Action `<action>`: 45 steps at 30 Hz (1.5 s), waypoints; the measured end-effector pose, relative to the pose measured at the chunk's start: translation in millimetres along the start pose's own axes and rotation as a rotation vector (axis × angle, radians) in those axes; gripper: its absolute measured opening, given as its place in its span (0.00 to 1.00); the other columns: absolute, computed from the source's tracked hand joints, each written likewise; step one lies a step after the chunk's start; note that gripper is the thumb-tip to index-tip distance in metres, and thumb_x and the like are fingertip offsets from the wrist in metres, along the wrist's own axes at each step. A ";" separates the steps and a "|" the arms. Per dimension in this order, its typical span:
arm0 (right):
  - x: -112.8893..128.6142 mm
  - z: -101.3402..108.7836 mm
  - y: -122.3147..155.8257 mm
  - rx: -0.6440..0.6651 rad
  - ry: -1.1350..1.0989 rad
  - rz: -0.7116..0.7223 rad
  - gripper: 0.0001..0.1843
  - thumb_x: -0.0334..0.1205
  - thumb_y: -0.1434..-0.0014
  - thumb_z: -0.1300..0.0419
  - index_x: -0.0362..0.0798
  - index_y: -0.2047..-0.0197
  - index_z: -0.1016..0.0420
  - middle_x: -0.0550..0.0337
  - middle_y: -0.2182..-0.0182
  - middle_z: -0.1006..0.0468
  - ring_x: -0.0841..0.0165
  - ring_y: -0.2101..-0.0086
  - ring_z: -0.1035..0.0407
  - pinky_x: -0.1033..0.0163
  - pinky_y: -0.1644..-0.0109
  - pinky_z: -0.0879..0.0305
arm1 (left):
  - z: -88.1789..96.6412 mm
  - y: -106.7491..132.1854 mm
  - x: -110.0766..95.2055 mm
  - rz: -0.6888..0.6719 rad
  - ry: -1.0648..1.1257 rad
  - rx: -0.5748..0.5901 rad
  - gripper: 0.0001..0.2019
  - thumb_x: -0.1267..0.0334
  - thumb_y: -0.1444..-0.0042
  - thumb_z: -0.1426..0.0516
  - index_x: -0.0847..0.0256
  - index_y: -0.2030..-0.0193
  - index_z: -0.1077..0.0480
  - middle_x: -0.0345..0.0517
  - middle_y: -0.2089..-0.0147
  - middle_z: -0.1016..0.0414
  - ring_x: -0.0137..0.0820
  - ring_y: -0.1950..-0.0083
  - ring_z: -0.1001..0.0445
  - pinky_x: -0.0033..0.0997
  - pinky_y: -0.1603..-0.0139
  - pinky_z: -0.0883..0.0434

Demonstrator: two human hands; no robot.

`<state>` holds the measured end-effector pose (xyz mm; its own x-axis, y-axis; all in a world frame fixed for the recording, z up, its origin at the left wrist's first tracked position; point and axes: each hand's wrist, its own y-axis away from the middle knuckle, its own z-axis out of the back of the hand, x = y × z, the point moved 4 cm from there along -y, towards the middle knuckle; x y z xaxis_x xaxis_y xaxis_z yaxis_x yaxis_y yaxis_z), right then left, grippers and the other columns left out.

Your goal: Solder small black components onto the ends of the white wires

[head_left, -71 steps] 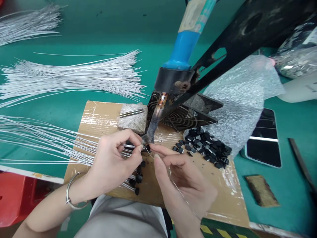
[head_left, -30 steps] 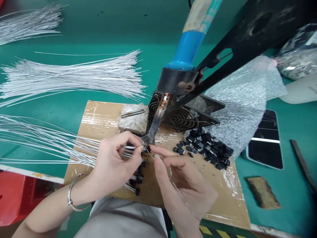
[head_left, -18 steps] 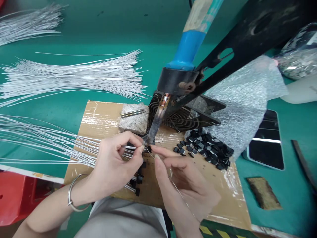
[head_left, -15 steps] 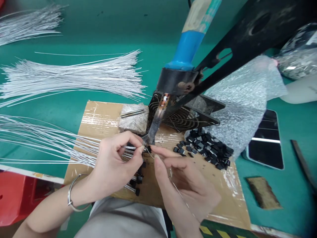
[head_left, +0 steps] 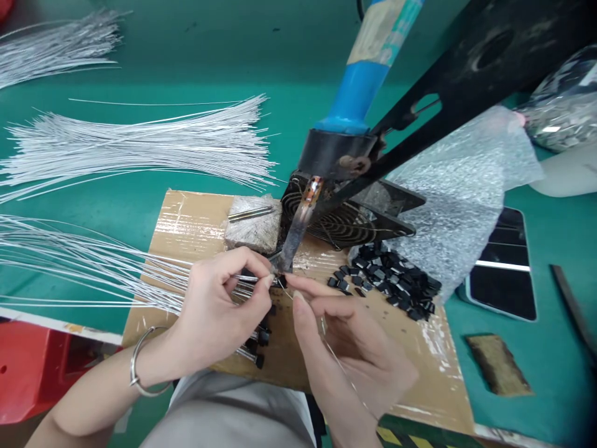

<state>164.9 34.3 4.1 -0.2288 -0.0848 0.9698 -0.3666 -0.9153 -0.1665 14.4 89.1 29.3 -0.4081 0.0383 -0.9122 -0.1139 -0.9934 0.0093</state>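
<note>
My left hand [head_left: 228,305] is closed in a pinch on a thin wire, its end by the soldering iron's tip; the fingertips hide most of that end. My right hand [head_left: 349,354] grips a strand of solder wire [head_left: 342,364], which runs across the palm and out between thumb and forefinger to the same tip. The soldering iron [head_left: 303,218], blue-handled, points down in a black stand [head_left: 420,130] just above both sets of fingertips. Under and beside my left hand lie several pale wires [head_left: 158,274], some ending in small black connectors [head_left: 261,338].
Cardboard [head_left: 186,214] covers the green table [head_left: 172,37]. A fan [head_left: 345,221] and a wrapped block [head_left: 252,233] stand behind my hands. Black connector pieces [head_left: 396,280], bubble wrap [head_left: 466,180], a phone [head_left: 504,286] and a brown pad [head_left: 499,364] lie right; a wire bundle [head_left: 140,143] lies left.
The whole view has shifted slightly, so everything sits a little further right. Both hands keep the same hold at the iron's tip.
</note>
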 end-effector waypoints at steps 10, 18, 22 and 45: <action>-1.2 0.1 0.4 0.019 0.006 -0.002 0.08 0.32 0.39 0.31 0.52 0.68 0.24 0.55 0.58 0.10 0.61 0.59 0.14 0.60 0.57 0.18 | -0.6 1.1 0.5 0.026 -0.017 0.009 0.06 0.71 0.44 0.43 0.61 0.71 0.26 0.45 0.68 0.19 0.29 0.72 0.29 0.28 0.76 0.40; -1.5 -0.1 -0.3 0.018 0.016 0.006 0.08 0.32 0.39 0.30 0.50 0.68 0.23 0.55 0.58 0.10 0.62 0.60 0.14 0.62 0.57 0.19 | -1.8 -0.4 2.8 0.043 -0.031 0.016 0.06 0.70 0.43 0.43 0.62 0.70 0.26 0.45 0.68 0.19 0.26 0.75 0.35 0.29 0.77 0.41; -1.1 0.2 -0.4 0.016 0.013 0.015 0.08 0.32 0.39 0.30 0.50 0.68 0.23 0.54 0.58 0.11 0.62 0.60 0.14 0.62 0.57 0.18 | -0.7 -0.2 1.8 0.042 -0.014 0.018 0.06 0.70 0.43 0.43 0.62 0.70 0.25 0.46 0.67 0.18 0.29 0.71 0.28 0.29 0.75 0.39; -1.4 -1.1 0.7 0.008 -0.024 -0.004 0.08 0.31 0.40 0.30 0.53 0.67 0.21 0.58 0.59 0.11 0.62 0.60 0.15 0.60 0.54 0.18 | -0.1 0.9 1.2 0.019 -0.021 0.018 0.06 0.71 0.43 0.42 0.62 0.70 0.26 0.46 0.68 0.19 0.29 0.71 0.27 0.29 0.75 0.38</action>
<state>163.9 34.2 2.4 -0.2062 -0.0907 0.9743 -0.3603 -0.9187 -0.1618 13.9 88.2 28.1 -0.4293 0.0217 -0.9029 -0.1221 -0.9919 0.0342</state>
